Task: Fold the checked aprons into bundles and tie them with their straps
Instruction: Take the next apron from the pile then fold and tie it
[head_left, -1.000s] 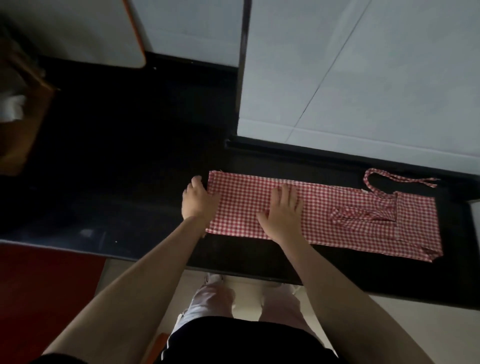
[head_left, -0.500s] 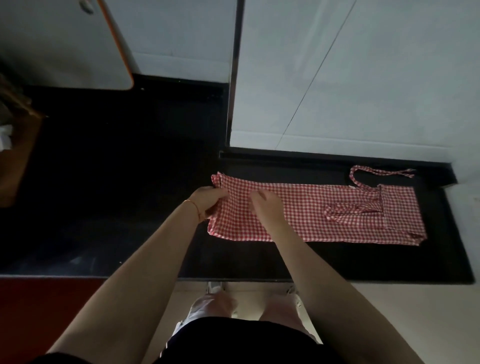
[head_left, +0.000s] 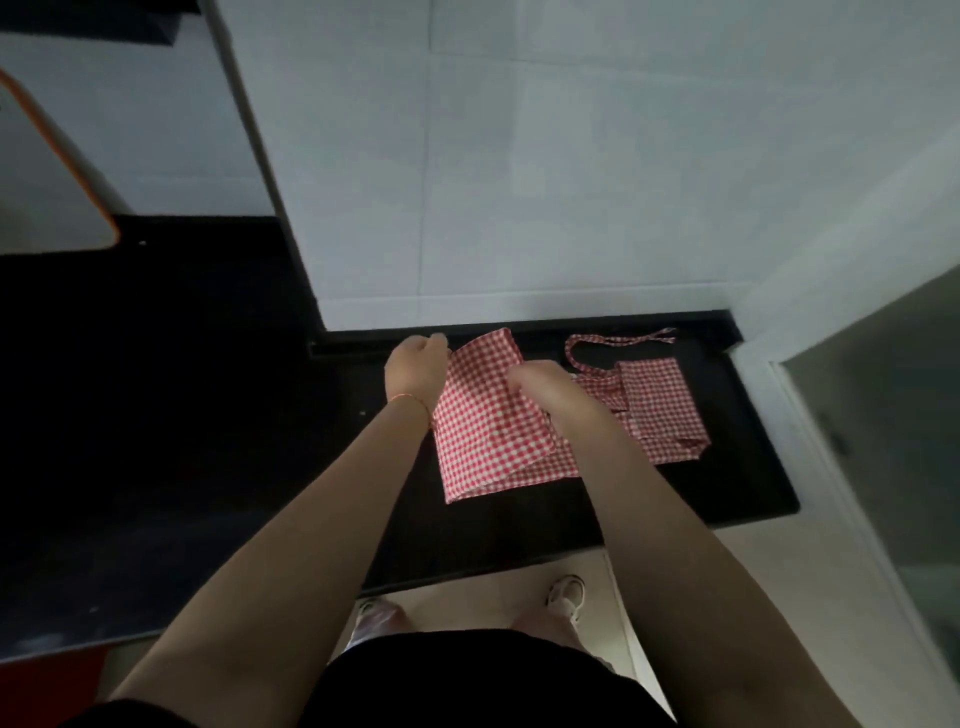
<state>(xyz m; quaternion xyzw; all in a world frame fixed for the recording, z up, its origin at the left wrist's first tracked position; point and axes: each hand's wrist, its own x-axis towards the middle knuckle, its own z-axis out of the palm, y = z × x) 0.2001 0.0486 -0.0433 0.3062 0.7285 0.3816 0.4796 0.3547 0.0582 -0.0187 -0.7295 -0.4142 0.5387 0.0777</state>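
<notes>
Your left hand (head_left: 415, 371) and right hand (head_left: 540, 387) grip the checked apron (head_left: 493, 441) on the black counter (head_left: 727, 483); strap (head_left: 618, 340) lies far right; your right fingertips are hidden in cloth.

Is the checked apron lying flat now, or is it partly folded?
Partly folded. The left hand and right hand hold the checked apron with its left end raised and turned rightward; its right part lies flat.

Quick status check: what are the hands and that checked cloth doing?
Left hand and right hand both gripping the apron. Its left end lifted, folding over. Strap loose behind. Nothing in the way.
</notes>
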